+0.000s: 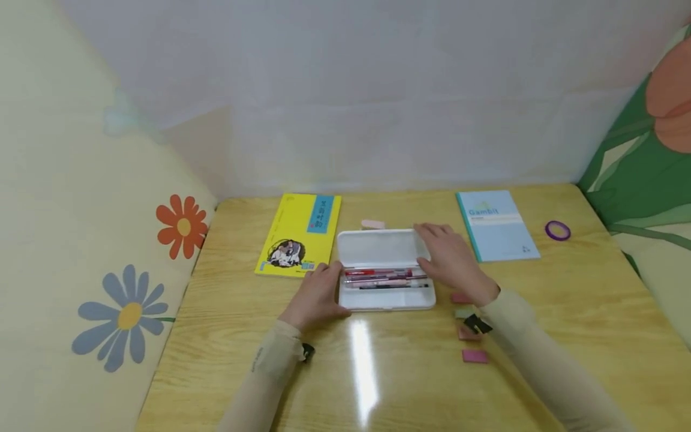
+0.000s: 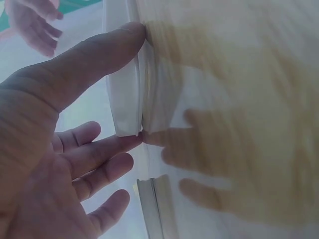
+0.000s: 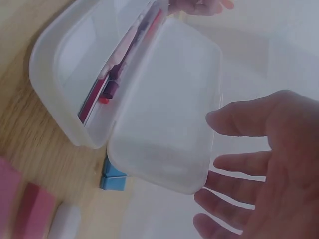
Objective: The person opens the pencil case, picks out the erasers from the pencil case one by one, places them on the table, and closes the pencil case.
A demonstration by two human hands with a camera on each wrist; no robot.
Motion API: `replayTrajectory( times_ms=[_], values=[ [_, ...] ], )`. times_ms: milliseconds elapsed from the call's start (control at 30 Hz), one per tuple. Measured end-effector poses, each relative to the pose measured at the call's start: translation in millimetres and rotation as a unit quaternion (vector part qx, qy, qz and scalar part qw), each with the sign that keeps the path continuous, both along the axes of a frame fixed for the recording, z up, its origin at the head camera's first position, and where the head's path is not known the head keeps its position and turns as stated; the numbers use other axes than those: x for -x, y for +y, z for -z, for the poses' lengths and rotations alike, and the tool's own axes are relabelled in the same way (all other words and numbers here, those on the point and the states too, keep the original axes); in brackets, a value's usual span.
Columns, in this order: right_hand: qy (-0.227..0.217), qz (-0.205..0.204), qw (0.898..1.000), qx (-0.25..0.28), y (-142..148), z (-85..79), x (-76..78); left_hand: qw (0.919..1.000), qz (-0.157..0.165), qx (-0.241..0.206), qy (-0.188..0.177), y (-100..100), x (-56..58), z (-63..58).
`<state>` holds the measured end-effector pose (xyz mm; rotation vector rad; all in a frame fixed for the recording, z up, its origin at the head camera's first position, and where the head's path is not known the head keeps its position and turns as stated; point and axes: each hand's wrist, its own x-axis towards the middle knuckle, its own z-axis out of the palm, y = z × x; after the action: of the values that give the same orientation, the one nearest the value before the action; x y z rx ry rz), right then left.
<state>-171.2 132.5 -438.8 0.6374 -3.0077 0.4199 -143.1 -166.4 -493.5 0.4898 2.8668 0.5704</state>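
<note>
A white pencil case [image 1: 387,299] lies with its lid raised toward the far side. Pens and pencils [image 1: 383,278] in red, pink and black fill its tray. At the case's left end, my left hand [image 1: 315,295] grips it, thumb on the near edge and fingers at the side; the left wrist view shows a fingertip touching the corner. My right hand [image 1: 456,261] holds the right edge of the lid [image 3: 169,104], thumb and fingers spread along that edge. Part of the lid's far corner is covered by the right fingers in the head view.
A yellow book [image 1: 275,240] lies left of the case, and a light blue notebook [image 1: 499,225] right of it. Beyond the notebook is a purple ring [image 1: 557,230]. Several small coloured blocks [image 1: 475,356] line up below the right wrist. A pale pink block [image 1: 372,224] sits behind the lid.
</note>
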Motion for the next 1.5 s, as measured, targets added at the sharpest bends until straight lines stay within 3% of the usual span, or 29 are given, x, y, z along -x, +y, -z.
replayTrajectory(
  times_ms=[267,433,533,633,700,767,900,1033,1300,1500],
  values=[
    [0.061,-0.030,0.998,-0.011,4,-1.0,-34.1,1.0000,-0.003,0.000,0.000,0,-0.2,-3.3],
    [0.079,-0.029,0.996,-0.006,6,5.0,-49.9,1.0000,0.000,0.001,0.004,-1,-2.8,-3.3],
    [0.084,-0.035,0.996,0.000,10,10.3,-58.4,1.0000,0.004,0.003,0.007,-7,-4.0,-10.2],
    [0.095,-0.052,0.994,0.003,13,15.6,-67.7,0.9992,0.011,-0.027,0.028,-20,-6.1,-24.0],
    [0.097,-0.067,0.993,0.010,15,18.8,-73.5,0.9962,0.024,-0.066,0.052,-26,-6.0,-32.1],
    [0.101,-0.083,0.991,0.012,16,23.5,-77.4,0.9913,0.044,-0.111,0.055,-27,-5.2,-35.2],
    [0.096,-0.107,0.989,0.024,16,37.1,-77.4,0.9879,0.075,-0.136,0.001,-15,-2.4,-28.1],
    [0.084,-0.103,0.990,0.047,15,49.2,-69.5,0.9915,0.084,-0.094,-0.035,-6,-1.4,-17.6],
    [0.025,-0.075,0.991,0.105,18,59.0,-57.7,0.9921,0.074,-0.093,-0.040,-2,-1.7,-12.0],
    [0.014,-0.064,0.994,0.083,18,56.5,-53.8,0.9930,0.067,-0.093,-0.032,0,-2.1,-11.5]
  ],
)
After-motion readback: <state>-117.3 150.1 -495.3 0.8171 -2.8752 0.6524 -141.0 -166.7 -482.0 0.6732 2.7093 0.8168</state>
